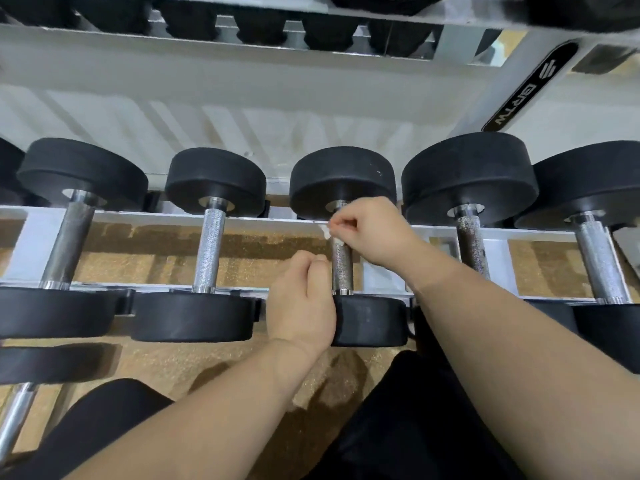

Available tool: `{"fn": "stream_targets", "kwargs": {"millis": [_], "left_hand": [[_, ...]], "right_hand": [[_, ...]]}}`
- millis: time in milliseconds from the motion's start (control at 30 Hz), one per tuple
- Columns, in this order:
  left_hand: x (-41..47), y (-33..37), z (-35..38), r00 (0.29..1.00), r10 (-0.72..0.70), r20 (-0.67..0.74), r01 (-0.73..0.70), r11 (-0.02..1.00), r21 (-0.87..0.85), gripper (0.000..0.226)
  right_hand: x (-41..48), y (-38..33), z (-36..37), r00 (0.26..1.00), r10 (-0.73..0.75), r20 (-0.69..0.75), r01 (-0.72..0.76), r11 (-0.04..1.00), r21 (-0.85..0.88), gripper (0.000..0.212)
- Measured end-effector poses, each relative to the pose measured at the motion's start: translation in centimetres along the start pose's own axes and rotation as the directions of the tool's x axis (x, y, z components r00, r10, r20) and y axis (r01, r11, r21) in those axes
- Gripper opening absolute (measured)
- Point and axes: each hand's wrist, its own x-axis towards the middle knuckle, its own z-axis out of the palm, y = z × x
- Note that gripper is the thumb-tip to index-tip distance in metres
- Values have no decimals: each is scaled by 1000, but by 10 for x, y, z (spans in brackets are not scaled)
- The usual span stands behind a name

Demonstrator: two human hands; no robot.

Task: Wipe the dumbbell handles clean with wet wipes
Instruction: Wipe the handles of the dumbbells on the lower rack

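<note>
Head view, looking down on a dumbbell rack [145,216]. Five dumbbells lie across its two white rails, handles running away from the camera. Work is on the middle dumbbell [369,320], centre of frame. The right grip [367,230], just right of centre, is clenched on a small white wet wipe [325,231]. The wipe is pinched between thumb and curled fingertips and held at the far end of the knurled handle [342,268], just below the far black head. Only a scrap of wipe shows. It looks bunched, and whether it wraps round the bar cannot be told. The left grip [301,296], lower centre, has its fingers curled just left of the handle's near end and overlaps the near head in the picture. Whether it holds anything or touches the bar cannot be told. Handling, judged: the dumbbell is heavy and stiff and sits in the rack, so it should not shift under wiping and need not be lifted. The wipe is light, soft and wet, and likely to snag or shred on the knurling. It is better folded, wrapped round the bar and drawn along its length with a twist. The handle below the wipe is bare. The neighbouring handle [472,244] to the right is dark and pitted, apparently rusty; expect more drag there.
</note>
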Motion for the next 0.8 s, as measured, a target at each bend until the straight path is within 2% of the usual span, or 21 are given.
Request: {"fn": "stream_targets", "kwargs": {"millis": [133,267,333,400,500,567,633,733,800], "left_hand": [[3,-6,-2,1000,-2,10,2,1000,-14,41],[2,-9,-3,999,36,22,-36,999,-6,50],[1,-9,-4,999,28,43,-28,1000,-4,50],[1,-8,-4,999,33,39,-32,999,-24,49],[0,-8,-4,999,26,33,-24,999,-38,44],[1,-8,-4,999,27,31,-26,999,-46,45],[0,-8,-3,999,42,18,-41,997,-61,49],[-2,-8,-4,998,62,-16,-63,992,-105,49],[-3,-7,-4,997,66,-41,-72,987,-145,45]], "right_hand": [[9,-6,3,996,77,-38,-80,995,-64,11],[-25,-16,0,980,19,199,-1,996,-91,8],[-28,-20,-2,967,17,255,8,995,-98,10],[-17,-19,-2,980,12,196,12,993,-120,10],[-1,-16,0,998,47,32,-41,986,-159,9],[0,-16,3,998,58,1,-57,981,-188,10],[-10,-16,1,996,36,87,-19,982,-188,10],[-31,-16,-5,951,9,309,32,991,-127,5],[-31,-14,-6,956,-31,292,54,996,-73,5]]}}
